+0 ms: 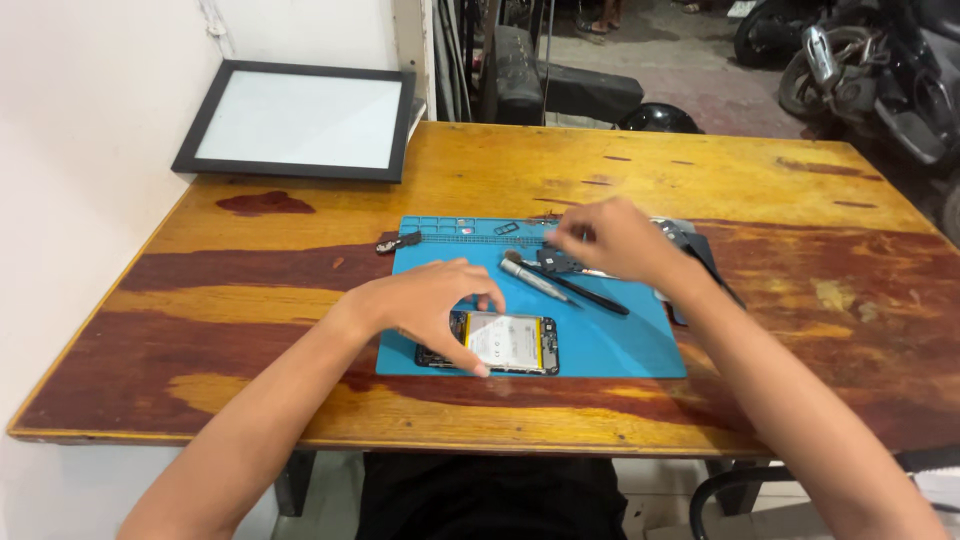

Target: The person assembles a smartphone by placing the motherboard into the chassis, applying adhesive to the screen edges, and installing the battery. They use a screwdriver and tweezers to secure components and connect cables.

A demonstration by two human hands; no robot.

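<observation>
An opened phone with its pale battery showing lies near the front edge of a blue work mat. My left hand rests over the phone's left end, thumb and fingers spread around it. My right hand hovers over the mat's far side, fingertips pinched together near a small dark part; whether it grips anything is blurred. A silver-handled screwdriver and a thin black tool lie on the mat between my hands.
The mat sits on a worn wooden table. A black-framed white panel leans at the back left. A small dark piece lies at the mat's left corner. Parked scooters stand beyond the table.
</observation>
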